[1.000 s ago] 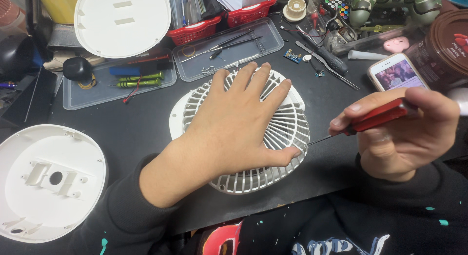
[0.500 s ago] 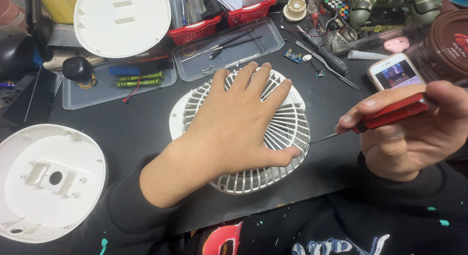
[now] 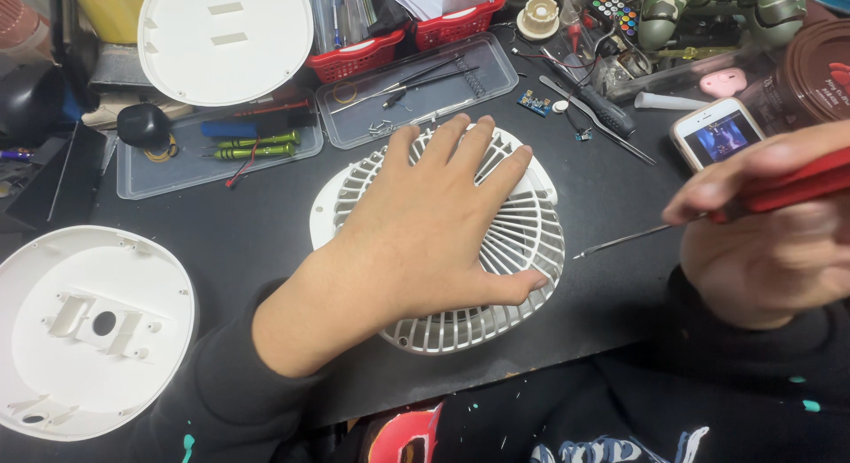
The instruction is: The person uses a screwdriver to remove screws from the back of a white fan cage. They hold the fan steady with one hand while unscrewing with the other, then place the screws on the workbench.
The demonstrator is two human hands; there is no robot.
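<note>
My left hand (image 3: 434, 224) lies flat, fingers spread, on a white round fan grille (image 3: 522, 242) in the middle of the black mat. My right hand (image 3: 770, 242) is at the right edge, closed around a red-handled screwdriver (image 3: 788, 190). Its thin metal shaft (image 3: 620, 242) points left, with the tip just off the grille's right rim and not touching it.
A white round housing shell (image 3: 80, 330) lies at the left, a white disc cover (image 3: 226, 38) at the back. Two clear trays (image 3: 416, 96) hold small tools and green screwdrivers (image 3: 252, 146). A phone (image 3: 717, 131), red baskets (image 3: 354, 51) and a brown tub (image 3: 810, 73) crowd the back right.
My right hand has drawn the screwdriver to the right and slightly up, pulling its tip away from the grille's rim. The left hand has stayed flat on the grille.
</note>
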